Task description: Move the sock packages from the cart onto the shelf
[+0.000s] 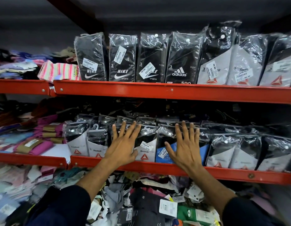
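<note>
A row of plastic-wrapped sock packages [236,152] stands upright along the middle shelf behind its red front rail [157,168]. My left hand [123,144] lies flat with fingers spread against a black-and-white Reebok package [146,147]. My right hand [185,147] presses flat, fingers apart, on a package with a blue label [162,154] beside it. Neither hand grips anything. On the upper shelf [157,92] stand more packages: Nike [91,57], Adidas [180,59] and Reebok [215,62]. No cart is in view.
Folded coloured socks [43,141] are stacked at the left of the middle shelf, and a pink striped bundle [58,70] lies at the left of the upper one. Below the middle rail, a jumbled heap of loose socks and tags [149,201] fills the lowest level.
</note>
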`<control>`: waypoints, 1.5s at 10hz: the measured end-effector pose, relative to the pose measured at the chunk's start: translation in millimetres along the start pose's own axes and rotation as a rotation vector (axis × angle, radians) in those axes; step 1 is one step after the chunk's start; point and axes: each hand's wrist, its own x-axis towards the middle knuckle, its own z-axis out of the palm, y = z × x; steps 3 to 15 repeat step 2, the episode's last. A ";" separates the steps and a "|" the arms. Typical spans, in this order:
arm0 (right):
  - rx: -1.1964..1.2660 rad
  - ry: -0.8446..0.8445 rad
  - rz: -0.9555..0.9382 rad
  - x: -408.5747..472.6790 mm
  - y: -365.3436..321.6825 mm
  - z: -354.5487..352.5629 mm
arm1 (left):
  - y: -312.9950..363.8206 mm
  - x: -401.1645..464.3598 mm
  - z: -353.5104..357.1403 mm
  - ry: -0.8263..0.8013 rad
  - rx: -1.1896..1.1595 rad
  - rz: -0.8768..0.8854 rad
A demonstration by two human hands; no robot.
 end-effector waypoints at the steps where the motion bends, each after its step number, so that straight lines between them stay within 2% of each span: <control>1: 0.105 0.164 -0.057 -8.9 -3.0 -20.0 | 7.3 -9.7 -13.4 0.117 0.024 0.031; 2: 0.144 0.470 -0.135 -11.5 -9.1 -55.2 | 21.1 -10.1 -38.2 0.416 -0.003 0.089; 15: 0.144 0.470 -0.135 -11.5 -9.1 -55.2 | 21.1 -10.1 -38.2 0.416 -0.003 0.089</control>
